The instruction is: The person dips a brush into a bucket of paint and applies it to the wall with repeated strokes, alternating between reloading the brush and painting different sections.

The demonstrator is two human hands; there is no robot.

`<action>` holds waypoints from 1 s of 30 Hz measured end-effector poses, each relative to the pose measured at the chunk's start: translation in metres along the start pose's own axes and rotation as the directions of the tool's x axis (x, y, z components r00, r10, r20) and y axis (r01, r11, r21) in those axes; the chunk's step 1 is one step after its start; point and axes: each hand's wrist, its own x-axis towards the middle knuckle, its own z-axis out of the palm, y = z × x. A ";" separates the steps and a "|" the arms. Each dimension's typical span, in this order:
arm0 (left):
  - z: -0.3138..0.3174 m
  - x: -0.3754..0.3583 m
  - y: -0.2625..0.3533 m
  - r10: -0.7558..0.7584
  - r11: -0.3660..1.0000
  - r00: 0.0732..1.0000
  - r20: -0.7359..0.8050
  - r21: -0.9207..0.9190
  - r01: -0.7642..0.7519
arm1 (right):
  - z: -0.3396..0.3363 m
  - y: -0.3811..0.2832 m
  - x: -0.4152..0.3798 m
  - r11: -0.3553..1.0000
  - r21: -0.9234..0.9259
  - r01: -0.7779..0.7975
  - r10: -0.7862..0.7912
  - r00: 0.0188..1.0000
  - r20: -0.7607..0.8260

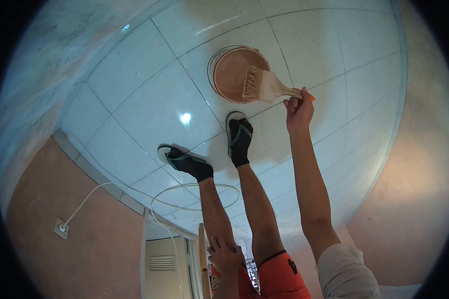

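Observation:
My right hand [300, 110] is closed around the handle of a wide paintbrush [272, 87]. The brush points left, and its bristles, coated with brownish-pink paint, overlap the right part of a round paint bucket [215, 82] in this view. Inside the bucket is paint [232, 70] of the same brownish-pink colour. My left hand [225, 255] rests on my leg near the knee, fingers spread and holding nothing.
The bucket stands on a pale tiled floor [139, 104], just ahead of my sandalled feet [240, 137]. A white cable [157, 202] loops across the floor near my legs from a wall socket [61, 228]. Painted walls [399, 214] rise on both sides.

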 end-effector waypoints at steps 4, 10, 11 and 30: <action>0.003 0.000 -0.002 -0.006 1.000 1.000 0.009 0.018 0.005 | -0.006 0.002 0.000 0.997 0.054 -0.059 0.060 0.998 -0.013; 0.001 0.000 -0.002 -0.003 1.000 1.000 0.023 -0.001 0.003 | -0.010 -0.001 -0.005 0.991 0.107 -0.075 0.077 0.997 -0.017; 0.001 0.000 -0.002 -0.002 1.000 1.000 0.023 -0.001 0.002 | -0.013 -0.001 -0.006 0.995 0.080 -0.059 0.060 0.998 -0.015; 0.008 0.001 -0.005 -0.012 0.999 1.000 0.018 -0.042 0.013 | 0.014 -0.016 -0.015 0.957 -0.255 0.139 -0.114 0.987 0.111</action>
